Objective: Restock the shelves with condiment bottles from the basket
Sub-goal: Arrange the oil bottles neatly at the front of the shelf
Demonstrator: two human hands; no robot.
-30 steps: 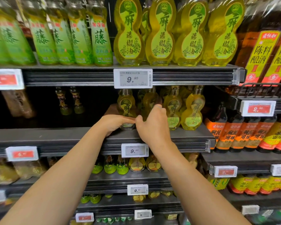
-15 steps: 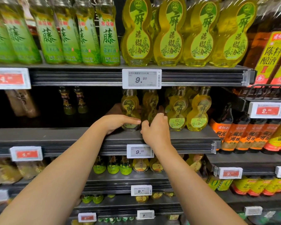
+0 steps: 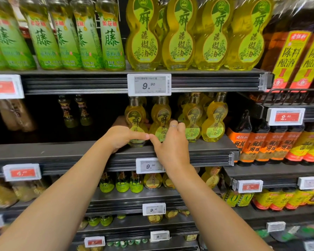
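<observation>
Several gourd-shaped yellow oil bottles stand on the middle shelf (image 3: 207,151). My left hand (image 3: 122,137) grips the lower part of the leftmost yellow bottle (image 3: 136,118), thumb across its front and fingers behind it. My right hand (image 3: 170,144) is wrapped round the lower half of the second yellow bottle (image 3: 161,115); a ring shows on one finger. The two thumbs almost touch. Both bottles stand upright on the shelf. Two more yellow bottles (image 3: 214,120) stand to the right of them. The basket is out of view.
The same shelf is dark to the left, with two small bottles (image 3: 74,111) far back. A 9.90 price tag (image 3: 149,84) hangs above. Larger yellow bottles (image 3: 179,33) and green-labelled bottles (image 3: 83,37) fill the top shelf. Dark bottles with orange labels (image 3: 261,142) stand at right.
The view has shifted slightly. My right hand has lowered from the bottle's upper part to its lower half. My left hand stays on the leftmost bottle.
</observation>
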